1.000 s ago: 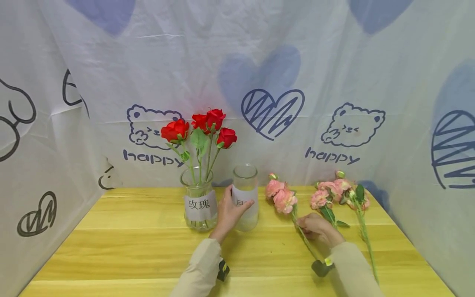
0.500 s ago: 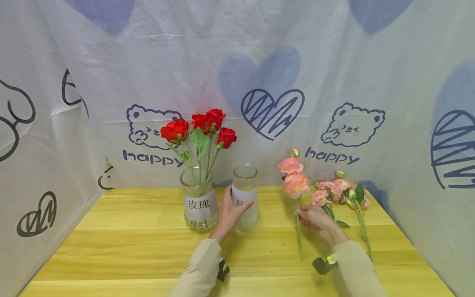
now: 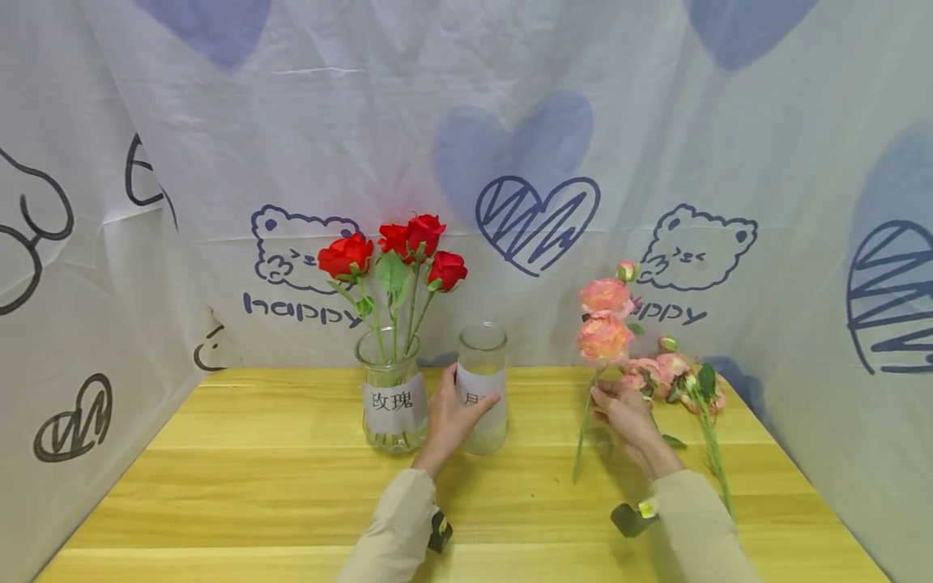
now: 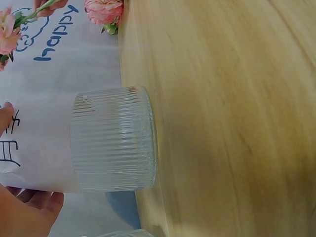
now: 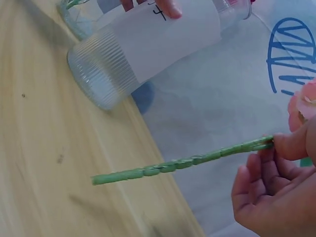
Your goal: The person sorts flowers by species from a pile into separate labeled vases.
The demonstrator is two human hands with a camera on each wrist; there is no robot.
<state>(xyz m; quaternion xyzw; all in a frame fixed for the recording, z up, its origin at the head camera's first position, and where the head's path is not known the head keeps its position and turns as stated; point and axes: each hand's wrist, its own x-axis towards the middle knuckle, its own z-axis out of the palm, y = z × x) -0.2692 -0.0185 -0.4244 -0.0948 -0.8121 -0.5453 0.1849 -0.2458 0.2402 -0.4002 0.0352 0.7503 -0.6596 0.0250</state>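
In the head view my left hand (image 3: 448,417) grips a ribbed glass vase (image 3: 487,433) round its white label, with the thumb across the front. The left wrist view has its fingers (image 4: 47,202) behind the glass. Nothing shows inside this vase. To its right, my right hand (image 3: 630,417) pinches the stem of a pink flower (image 3: 605,336), held nearly upright with the blooms above the hand. In the right wrist view the green stem's cut end (image 5: 106,178) hangs free, apart from the table and the vase.
Left of my left hand stands a second labelled glass jar (image 3: 394,405) holding several red roses (image 3: 423,235). More pink flowers (image 3: 666,372) lie at the right, one with a long green stem (image 3: 714,453). A printed cloth (image 3: 408,146) hangs behind the wooden table (image 3: 255,486).
My right hand has raised the pink flower off the table and tilted it upright, its blooms moving up and right. The left hand has stayed on the vase.
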